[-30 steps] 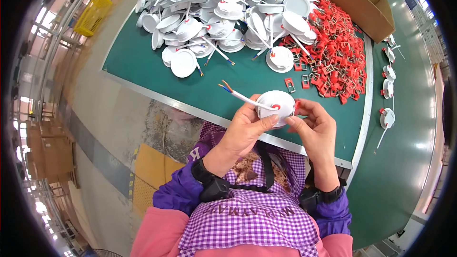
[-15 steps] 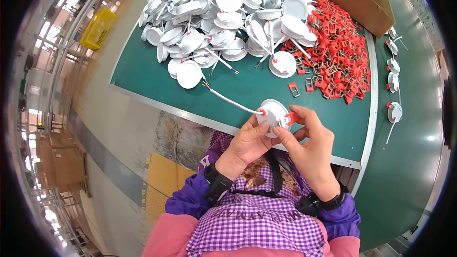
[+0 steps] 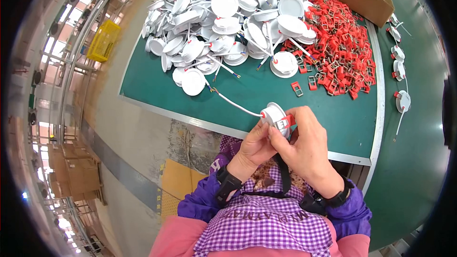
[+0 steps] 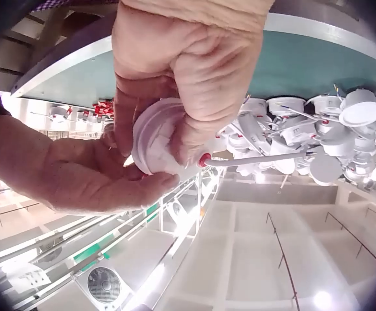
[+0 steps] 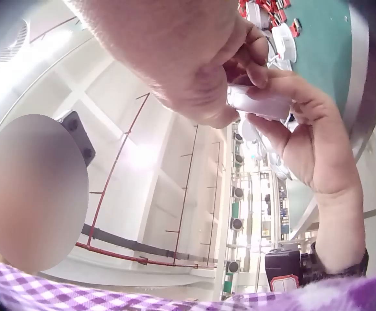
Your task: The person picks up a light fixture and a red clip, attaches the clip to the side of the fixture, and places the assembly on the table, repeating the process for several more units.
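Now both your hands hold one white lamp housing [image 3: 274, 114].
Left hand [image 3: 254, 143] fingers curl round it — right hand [image 3: 304, 145] fingers pinch its red clip [image 3: 288, 122].

Both hands meet close before the chest, left hand [image 3: 257, 143] and right hand [image 3: 304, 145] with fingers curled inward (thumbs nearly touching), wrists bent, forearms angled together.

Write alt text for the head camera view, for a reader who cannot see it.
Both hands hold a round white lamp housing above the near edge of a green table; the left hand grips it while the right hand pinches a red clip on its side. Behind lie a pile of white housings and a heap of red clips.
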A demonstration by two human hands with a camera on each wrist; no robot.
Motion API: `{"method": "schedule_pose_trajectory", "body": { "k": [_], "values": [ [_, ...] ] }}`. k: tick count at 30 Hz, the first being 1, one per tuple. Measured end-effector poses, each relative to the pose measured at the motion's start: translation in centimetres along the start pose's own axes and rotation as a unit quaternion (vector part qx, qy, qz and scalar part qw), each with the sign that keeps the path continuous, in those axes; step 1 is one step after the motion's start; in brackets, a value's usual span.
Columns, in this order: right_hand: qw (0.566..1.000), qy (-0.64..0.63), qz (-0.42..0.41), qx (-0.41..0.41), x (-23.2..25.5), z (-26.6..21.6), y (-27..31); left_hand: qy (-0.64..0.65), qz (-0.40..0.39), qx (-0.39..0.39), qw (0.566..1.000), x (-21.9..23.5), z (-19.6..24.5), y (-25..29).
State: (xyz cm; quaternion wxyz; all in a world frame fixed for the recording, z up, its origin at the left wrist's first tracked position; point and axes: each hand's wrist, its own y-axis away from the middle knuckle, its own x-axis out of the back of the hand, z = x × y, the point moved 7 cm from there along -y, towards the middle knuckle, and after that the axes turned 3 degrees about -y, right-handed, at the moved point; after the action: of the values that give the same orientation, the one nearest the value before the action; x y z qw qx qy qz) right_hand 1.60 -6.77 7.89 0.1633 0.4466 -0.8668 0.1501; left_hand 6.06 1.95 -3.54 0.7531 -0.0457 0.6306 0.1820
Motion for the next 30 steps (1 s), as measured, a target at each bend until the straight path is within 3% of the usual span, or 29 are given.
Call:
{"method": "schedule_pose_trajectory", "body": {
  "k": [5, 10, 13, 15, 16, 18, 20, 22, 24, 28, 30],
  "values": [
    [1.0, 0.007, 0.012, -0.005, -0.1, 0.3, -0.2, 0.013, 0.001, 0.0, 1.0, 0.6, -0.1, -0.1],
    [0.998, -0.047, 0.038, 0.0, 0.1, 1.4, -0.3, -0.057, 0.024, -0.025, 0.998, 0.1, 0.6, -0.2],
    [0.998, -0.065, 0.009, -0.015, 0.2, 2.4, -0.6, -0.127, 0.043, -0.038, 0.99, 0.4, 1.4, -0.3],
    [0.981, -0.124, -0.115, -0.096, -0.2, 4.3, -1.1, -0.16, 0.065, -0.028, 0.985, 0.3, 2.1, -0.2],
    [0.981, -0.121, -0.116, -0.097, 0.2, 5.1, -1.4, -0.195, 0.089, -0.016, 0.977, 0.3, 2.4, -0.2],
    [0.998, -0.034, -0.046, -0.021, 1.8, 6.3, -2.7, -0.233, 0.109, -0.016, 0.966, -0.8, 3.2, -0.5],
    [0.988, 0.143, 0.033, 0.045, 3.3, 7.2, -4.2, -0.338, 0.143, -0.02, 0.93, -1.5, 3.9, -0.5],
    [0.985, 0.163, 0.032, 0.043, 3.5, 8.4, -5.6, -0.379, 0.143, -0.02, 0.914, -1.7, 4.2, -0.6],
    [0.966, 0.242, 0.025, 0.089, 3.1, 8.3, -6.7, -0.477, 0.148, -0.047, 0.865, -1.9, 4.7, -0.4],
    [0.937, 0.333, -0.054, 0.092, 2.0, 9.3, -8.0, -0.489, 0.151, -0.078, 0.856, -1.7, 5.6, -0.1],
    [0.937, 0.333, -0.063, 0.085, 2.1, 9.1, -8.1, -0.41, 0.158, -0.125, 0.889, -1.7, 6.1, 0.2]
  ]
}}
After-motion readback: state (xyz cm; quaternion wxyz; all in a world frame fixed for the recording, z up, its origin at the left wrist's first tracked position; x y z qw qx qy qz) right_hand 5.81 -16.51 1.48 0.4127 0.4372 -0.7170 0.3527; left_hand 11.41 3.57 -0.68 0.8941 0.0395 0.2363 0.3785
